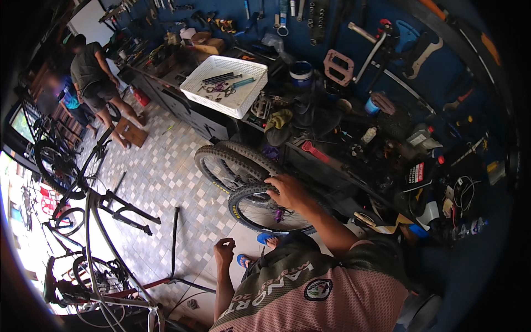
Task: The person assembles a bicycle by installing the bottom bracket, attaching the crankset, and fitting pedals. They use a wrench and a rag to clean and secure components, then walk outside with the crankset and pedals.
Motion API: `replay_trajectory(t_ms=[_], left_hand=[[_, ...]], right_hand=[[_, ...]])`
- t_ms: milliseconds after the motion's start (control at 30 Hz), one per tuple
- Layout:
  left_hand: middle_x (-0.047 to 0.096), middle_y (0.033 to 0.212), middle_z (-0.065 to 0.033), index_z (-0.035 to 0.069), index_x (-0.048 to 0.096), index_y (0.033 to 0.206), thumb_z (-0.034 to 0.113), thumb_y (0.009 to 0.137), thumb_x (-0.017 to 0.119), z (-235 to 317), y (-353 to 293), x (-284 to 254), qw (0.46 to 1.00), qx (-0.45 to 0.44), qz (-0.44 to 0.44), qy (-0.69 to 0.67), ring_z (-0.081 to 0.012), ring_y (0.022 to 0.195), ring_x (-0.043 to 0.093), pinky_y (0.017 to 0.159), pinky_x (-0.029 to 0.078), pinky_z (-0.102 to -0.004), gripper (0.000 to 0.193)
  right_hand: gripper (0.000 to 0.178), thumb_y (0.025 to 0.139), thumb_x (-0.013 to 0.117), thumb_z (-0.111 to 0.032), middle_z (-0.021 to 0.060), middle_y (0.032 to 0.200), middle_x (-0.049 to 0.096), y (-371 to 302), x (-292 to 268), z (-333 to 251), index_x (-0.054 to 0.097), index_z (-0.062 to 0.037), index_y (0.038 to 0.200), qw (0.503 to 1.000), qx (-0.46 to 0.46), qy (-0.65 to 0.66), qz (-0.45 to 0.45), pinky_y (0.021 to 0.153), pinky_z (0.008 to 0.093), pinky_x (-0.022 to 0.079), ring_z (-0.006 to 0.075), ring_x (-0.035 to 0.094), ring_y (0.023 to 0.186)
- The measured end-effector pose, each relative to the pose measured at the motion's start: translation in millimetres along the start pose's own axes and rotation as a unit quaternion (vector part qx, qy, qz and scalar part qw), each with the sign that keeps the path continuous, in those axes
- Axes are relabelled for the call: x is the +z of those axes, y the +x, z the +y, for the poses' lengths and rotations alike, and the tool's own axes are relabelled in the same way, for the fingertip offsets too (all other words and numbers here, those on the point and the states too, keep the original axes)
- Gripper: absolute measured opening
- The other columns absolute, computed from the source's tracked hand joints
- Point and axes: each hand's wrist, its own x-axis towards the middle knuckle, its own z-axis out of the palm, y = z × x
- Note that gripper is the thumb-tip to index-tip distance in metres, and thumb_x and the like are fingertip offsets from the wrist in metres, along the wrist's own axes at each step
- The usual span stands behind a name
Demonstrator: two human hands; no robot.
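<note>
My right hand reaches down to a bicycle wheel with a black knobby tyre and a purple hub. Its fingers curl over the top of the tyre. Behind that wheel, two more wheels with worn brown tyres lean close together against the bench. My left hand hangs over the tiled floor, fingers curled in, and nothing shows in it. To its left stands a bare bicycle frame with a black fork.
A white plastic basket with small parts sits on the cluttered workbench. A red-handled tool lies nearer. Tools hang on the blue wall. A black bar rises left of me. Two people stand far left by a cardboard piece.
</note>
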Motion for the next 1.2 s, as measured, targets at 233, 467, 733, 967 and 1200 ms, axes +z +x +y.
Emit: replay_trajectory(t_ms=[233,467,733,967,1200], left_hand=[[0.073,0.072,-0.0204,-0.010,0.076,0.092,0.056,0.091,0.074,14.1,12.4,-8.9,0.999,0.041,0.015,-0.025,-0.0271,0.066,0.077,0.059,0.058,-0.0352,0.066],[0.072,0.066,-0.0137,-0.006,0.076,0.097,0.055,0.093,0.072,8.8,29.1,5.2,0.997,0.079,-0.019,-0.009,-0.0199,0.060,0.072,0.059,0.054,-0.0324,0.061],[0.076,0.075,-0.0140,-0.003,0.075,0.104,0.041,0.096,0.072,23.8,25.3,20.7,0.985,0.148,-0.088,0.015,-0.0180,0.068,0.072,0.066,0.054,-0.0328,0.045],[0.077,0.075,-0.0128,-0.003,0.076,0.105,0.041,0.096,0.069,-4.2,14.4,9.1,0.990,0.127,-0.057,0.021,-0.0188,0.070,0.074,0.067,0.055,-0.0333,0.045],[0.077,0.076,-0.0135,-0.004,0.074,0.107,0.038,0.096,0.068,-36.6,-5.2,-4.3,0.994,0.102,-0.030,-0.018,-0.0162,0.061,0.069,0.059,0.055,-0.0312,0.044]], right_hand=[[0.032,0.091,0.074,-0.015,0.0151,0.108,0.070,2.2,-90.5,10.8,0.069,-0.0077,0.122,0.981,0.041,0.025,0.187,0.086,0.0431,0.055,0.0339,0.069,0.101],[0.033,0.098,0.070,-0.014,0.0070,0.110,0.071,25.2,-210.6,4.2,0.067,-0.0057,0.130,0.912,0.031,0.110,0.394,0.081,0.0346,0.056,0.0164,0.069,0.098],[0.079,0.096,0.073,-0.049,0.0232,0.142,0.059,111.2,-258.1,103.9,0.045,0.0014,0.150,0.866,0.114,0.117,0.472,0.104,0.0437,0.049,0.0328,0.058,0.133],[0.056,0.102,0.062,-0.050,0.0199,0.109,0.070,166.5,-267.6,81.8,0.057,-0.0003,0.128,0.857,0.179,0.089,0.475,0.086,0.0459,0.053,0.0364,0.069,0.102],[0.047,0.104,0.058,-0.046,0.0258,0.098,0.072,193.6,-265.2,57.4,0.064,0.0002,0.111,0.849,0.121,0.073,0.510,0.081,0.0507,0.053,0.0449,0.070,0.096]])
